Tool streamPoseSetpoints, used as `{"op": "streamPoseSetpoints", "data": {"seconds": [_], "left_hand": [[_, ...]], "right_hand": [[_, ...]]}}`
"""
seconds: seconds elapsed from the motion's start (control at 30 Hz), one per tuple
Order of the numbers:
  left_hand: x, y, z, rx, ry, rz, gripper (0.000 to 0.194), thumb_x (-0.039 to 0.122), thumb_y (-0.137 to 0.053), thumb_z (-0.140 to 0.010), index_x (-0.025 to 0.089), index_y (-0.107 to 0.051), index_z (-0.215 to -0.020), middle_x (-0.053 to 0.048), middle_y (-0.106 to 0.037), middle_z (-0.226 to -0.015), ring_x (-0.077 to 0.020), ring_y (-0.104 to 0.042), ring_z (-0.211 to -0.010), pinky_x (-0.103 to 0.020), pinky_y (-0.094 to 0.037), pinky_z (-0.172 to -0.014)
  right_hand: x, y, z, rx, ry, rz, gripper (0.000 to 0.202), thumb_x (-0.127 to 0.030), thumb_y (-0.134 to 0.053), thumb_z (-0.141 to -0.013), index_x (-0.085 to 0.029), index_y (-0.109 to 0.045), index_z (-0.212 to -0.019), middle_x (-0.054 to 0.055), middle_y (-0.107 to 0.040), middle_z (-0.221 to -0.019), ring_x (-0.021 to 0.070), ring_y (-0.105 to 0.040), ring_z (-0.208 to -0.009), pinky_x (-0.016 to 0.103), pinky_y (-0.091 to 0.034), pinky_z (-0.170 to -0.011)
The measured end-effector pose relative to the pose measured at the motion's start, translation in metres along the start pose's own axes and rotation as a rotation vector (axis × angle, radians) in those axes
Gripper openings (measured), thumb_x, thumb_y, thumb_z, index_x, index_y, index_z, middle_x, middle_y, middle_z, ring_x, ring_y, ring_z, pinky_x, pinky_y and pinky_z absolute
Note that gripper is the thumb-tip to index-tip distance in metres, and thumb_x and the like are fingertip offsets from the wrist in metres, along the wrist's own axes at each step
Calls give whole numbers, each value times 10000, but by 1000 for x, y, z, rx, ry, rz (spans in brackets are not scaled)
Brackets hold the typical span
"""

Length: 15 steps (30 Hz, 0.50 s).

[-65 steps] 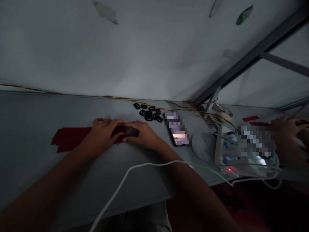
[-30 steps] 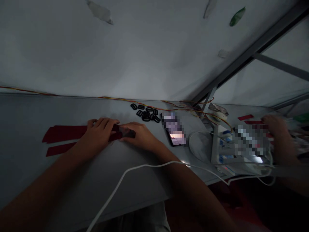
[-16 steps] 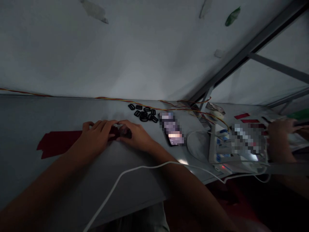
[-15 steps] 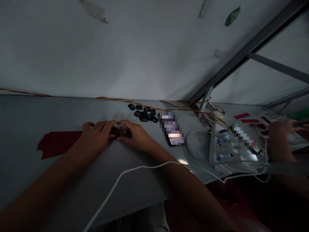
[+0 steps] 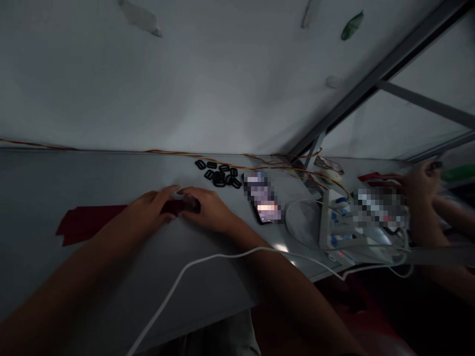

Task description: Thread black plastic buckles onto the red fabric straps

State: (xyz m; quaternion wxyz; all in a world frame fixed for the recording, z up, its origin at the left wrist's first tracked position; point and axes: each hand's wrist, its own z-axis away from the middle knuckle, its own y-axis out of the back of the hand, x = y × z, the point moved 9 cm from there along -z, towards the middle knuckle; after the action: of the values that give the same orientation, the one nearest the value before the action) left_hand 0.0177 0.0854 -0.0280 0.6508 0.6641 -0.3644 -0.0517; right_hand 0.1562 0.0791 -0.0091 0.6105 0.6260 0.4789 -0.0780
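Observation:
A dark red fabric strip [image 5: 92, 220] lies flat on the table, its loose end towards the left. My left hand [image 5: 148, 208] rests over it, thumb below and fingers above, closed around the strip. Just to the right, my right hand [image 5: 208, 207] is curled round the strip's other end, fingertips close to those of the left. Inside its fingers is a small dark piece, too dim to name. Beyond my hands lies a loose heap of several black slider buckles [image 5: 219, 177].
A phone [image 5: 262, 198] with a lit, blurred screen lies right of the buckles. A white cable [image 5: 222, 256] crosses above my right forearm to a power strip [image 5: 326, 222]. Twisted wires run along the wall. At far right a co-worker's hand [image 5: 421, 183] is near red strips.
The fingers of my left hand have shifted and spread a little from the thumb, showing more red fabric between. At far right the co-worker's hand has moved back towards the red strips.

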Motion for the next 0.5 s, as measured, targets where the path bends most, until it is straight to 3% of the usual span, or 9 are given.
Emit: {"op": "streamPoseSetpoints", "data": {"seconds": [0.13,0.5], "left_hand": [[2,5,4,-2,17,3,582,337,-604,-976,286,-463,-1538,-125,-689,-1377,-324,-683,-1244,-464,-549,-1057],[2,13,-1,-48,95,93,565,442,-665,-902,247,-569,-1423,-110,-731,-1326,-330,-717,-1183,-443,-560,-1030]], "right_hand": [[0,0,0,6,11,-9,356,-248,-775,-879,-172,-680,-1213,59,-750,-1066,176,-654,-885,300,-497,-819],[2,2,1,35,7,-39,438,-309,-835,-843,-188,-709,-1245,47,-761,-1050,147,-655,-822,274,-493,-782]]}}
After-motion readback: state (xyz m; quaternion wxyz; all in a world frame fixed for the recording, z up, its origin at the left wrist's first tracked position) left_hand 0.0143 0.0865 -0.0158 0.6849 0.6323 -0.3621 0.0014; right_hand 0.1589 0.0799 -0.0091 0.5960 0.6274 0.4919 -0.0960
